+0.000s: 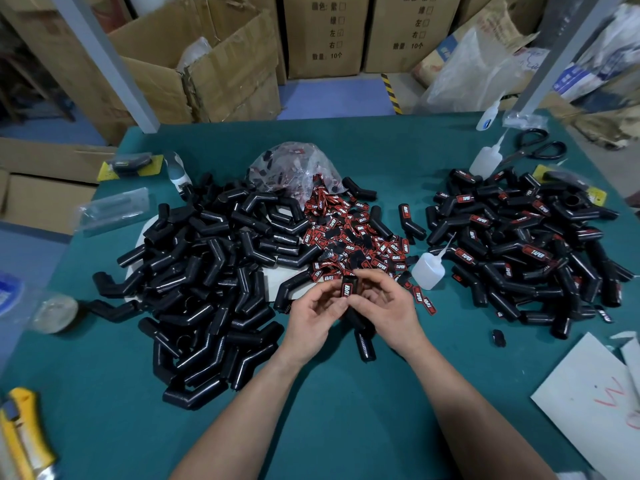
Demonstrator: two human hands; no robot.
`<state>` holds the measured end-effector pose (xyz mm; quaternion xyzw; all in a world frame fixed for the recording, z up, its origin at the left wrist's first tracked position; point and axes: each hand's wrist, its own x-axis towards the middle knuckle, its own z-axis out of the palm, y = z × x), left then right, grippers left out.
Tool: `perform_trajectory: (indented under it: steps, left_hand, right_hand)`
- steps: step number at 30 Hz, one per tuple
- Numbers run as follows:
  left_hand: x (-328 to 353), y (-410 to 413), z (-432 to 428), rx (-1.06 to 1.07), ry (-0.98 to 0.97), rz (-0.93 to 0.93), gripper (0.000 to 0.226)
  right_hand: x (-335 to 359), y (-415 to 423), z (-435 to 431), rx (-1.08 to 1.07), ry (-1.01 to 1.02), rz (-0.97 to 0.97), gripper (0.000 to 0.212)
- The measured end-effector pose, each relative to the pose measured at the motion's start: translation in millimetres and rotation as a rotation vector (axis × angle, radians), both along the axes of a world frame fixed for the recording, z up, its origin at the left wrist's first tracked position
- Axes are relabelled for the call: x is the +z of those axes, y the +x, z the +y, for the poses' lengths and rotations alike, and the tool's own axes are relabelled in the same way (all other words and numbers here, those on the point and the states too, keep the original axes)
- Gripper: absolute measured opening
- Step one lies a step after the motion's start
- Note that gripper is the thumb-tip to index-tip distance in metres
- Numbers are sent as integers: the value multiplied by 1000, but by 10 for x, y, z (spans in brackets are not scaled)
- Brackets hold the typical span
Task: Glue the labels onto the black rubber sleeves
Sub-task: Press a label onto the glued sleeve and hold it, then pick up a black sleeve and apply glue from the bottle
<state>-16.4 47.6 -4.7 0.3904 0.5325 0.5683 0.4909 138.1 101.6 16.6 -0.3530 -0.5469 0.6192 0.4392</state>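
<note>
Of the person, 2 arms show: the left forearm [242,417] and right forearm [478,410] are bare, unsleeved behind the equally bare left hand [313,317] and right hand [388,306].

Both hands met over the green bench [346,427]: the left hand [313,315] and right hand [388,308] pinched one black sleeve [356,318] bearing a red label [347,290]. Unlabelled sleeves [207,271] lay heaped left, labelled ones [519,244] right, loose labels [356,233] between.

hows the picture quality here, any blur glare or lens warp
Head view: the wide lens splays the left post; centre is sharp, the label on the held sleeve reads clearly; corners blur, as at the knife; light is dim and even, soft sheen on the left sleeve pile, no hard glare.
</note>
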Motion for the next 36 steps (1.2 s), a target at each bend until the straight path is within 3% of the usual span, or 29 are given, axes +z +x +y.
perform_trajectory:
  steps: [5,9,11,15,17,20,22,26,29,32,36]
  left_hand:
    - [23,13,-17,69,42,176,19]
    - [0,-47,-35,165,449,763,26]
    - [-16,-143,6,265,516,1052,18]
    - [-21,-282,-12,454,225,1294,25]
    - [-23,-282,-17,457,137,1356,29]
    - [13,-171,-53,395,256,1376,21]
    - [17,-1,-118,268,332,1360,26]
    - [-23,350,-215,42,173,1427,46]
    - [-40,388,-221,30,146,1417,34]
    - [-62,331,-197,62,160,1275,29]
    - [13,245,-130,58,143,886,32]
  right_hand:
    - [24,38,-8,32,-39,-51,45]
    - [166,137,27,-95,1,-21,37]
    - [289,315,88,-123,42,-64,30]
    - [359,725,155,24,334,-583,31]
    - [328,804,178,102,340,-826,36]
    - [299,793,175,177,360,-1032,31]
    - [302,764,150,112,458,-1037,29]
    - [372,751,172,-440,714,-822,18]
    - [334,797,263,-671,428,-790,36]
    - [186,844,372,-567,176,-892,55]
    - [-16,833,458,-464,131,-951,28]
